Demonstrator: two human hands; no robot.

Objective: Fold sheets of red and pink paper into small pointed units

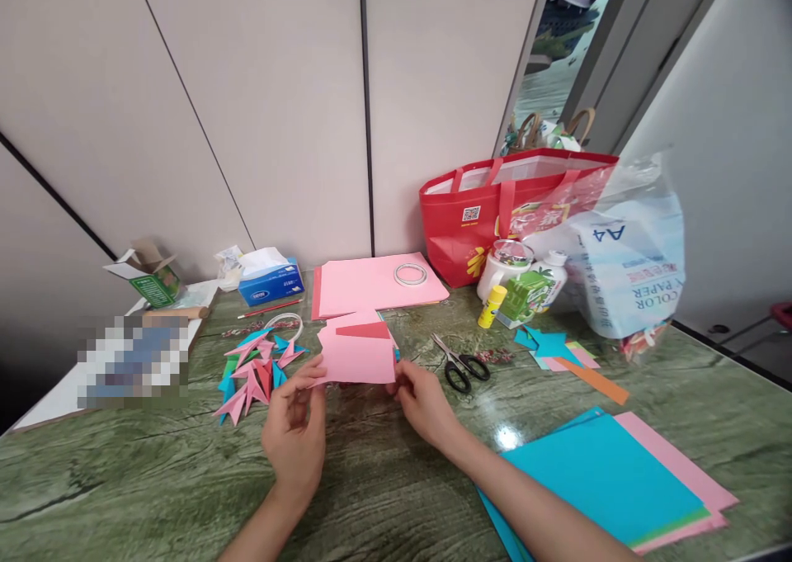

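Between my two hands, just above the table, is a small pink paper piece [359,362] with a red strip [364,330] lying along its far part. My left hand [297,422] pinches its left edge between thumb and fingers. At the right edge, my right hand [424,401] grips the same paper, with a sliver of blue showing there. To the left lies a heap of folded paper pieces [251,376] in pink, blue, green and red. Black-handled scissors [461,364] rest partly spread on the table to the right of my right hand.
A pink sheet stack [352,285] with a tape ring [411,275] lies behind. A tissue box [271,284], red bag [458,240], glue stick [492,307] and paper pack [619,273] line the back. Coloured sheets [594,479] lie front right, paper scraps [557,345] beyond.
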